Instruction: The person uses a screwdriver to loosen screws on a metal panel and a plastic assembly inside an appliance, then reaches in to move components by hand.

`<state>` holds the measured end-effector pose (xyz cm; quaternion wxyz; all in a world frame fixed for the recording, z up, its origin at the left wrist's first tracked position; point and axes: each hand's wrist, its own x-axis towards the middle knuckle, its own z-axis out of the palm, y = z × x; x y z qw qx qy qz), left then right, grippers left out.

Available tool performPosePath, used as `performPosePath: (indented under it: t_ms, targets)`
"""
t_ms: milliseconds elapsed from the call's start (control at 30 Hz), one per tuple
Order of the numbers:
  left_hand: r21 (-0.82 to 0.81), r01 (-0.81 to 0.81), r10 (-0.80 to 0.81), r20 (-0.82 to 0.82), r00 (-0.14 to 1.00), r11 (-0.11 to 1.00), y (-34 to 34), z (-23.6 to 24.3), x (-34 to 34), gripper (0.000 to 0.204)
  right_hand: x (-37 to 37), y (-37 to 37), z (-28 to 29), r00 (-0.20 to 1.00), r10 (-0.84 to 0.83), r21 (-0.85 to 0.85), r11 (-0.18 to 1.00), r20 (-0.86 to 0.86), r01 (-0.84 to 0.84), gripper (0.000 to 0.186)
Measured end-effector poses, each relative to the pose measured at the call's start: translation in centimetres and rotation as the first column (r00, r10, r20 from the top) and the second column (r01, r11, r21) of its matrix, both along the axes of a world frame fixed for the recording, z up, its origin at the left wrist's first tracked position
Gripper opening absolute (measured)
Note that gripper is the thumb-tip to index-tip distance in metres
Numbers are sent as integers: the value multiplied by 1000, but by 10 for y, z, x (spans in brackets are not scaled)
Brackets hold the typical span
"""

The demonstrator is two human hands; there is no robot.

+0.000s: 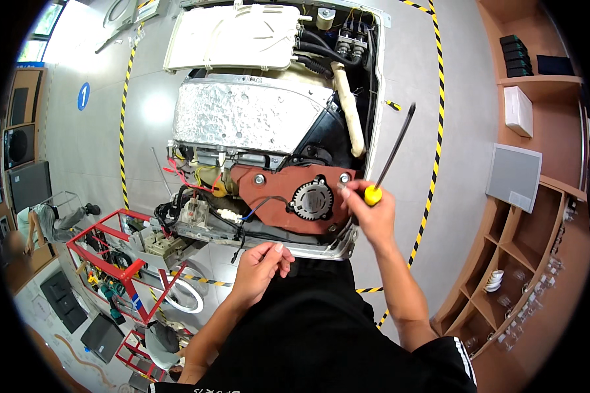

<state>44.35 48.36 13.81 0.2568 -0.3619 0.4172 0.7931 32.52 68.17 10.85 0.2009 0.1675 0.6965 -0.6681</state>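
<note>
An opened white appliance lies ahead of me, with hoses, wiring and a metal cover. Its red-brown panel carries a round toothed black fitting and bolts. My right hand grips a long screwdriver by its yellow handle, blade pointing up and away; its thumb and forefinger are at the panel's right side, by a small shiny piece I cannot make out clearly. My left hand is at the appliance's near edge, below the wiring, fingers curled together; anything inside them is hidden.
Wooden shelves and a grey panel stand at right. A red metal frame with tools stands at lower left. People are at the left and lower left. A small yellow-black tool lies right of the appliance, near striped floor tape.
</note>
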Motion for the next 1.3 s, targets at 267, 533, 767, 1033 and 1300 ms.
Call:
performPosePath:
  t_ms: [267,533,767,1033,1300]
  targets:
    - [-34,10,-10,0,1000,999,5,-1,-23,22,-74,4,-24,998,-69,-24,997,-5,69,14]
    - [-2,-55,55,25,998,998,13,-3,-55,19,-90,27,-34,990,-141,39,989,25,140,13]
    - [-106,205,-194,102,976,973,24,4,-92,19,-89,47,-35,961,-268,-67,960,71,272,16]
    - [-569,431,-562,-66,825,700,28,-3,-141,17,-50,57,-36,940,-314,-23,947,132,319,15]
    - [-998,-65,-956,-3,294,-17,-9,-52,-194,26,6,52,-28,916,-379,-6,924,135,383,14]
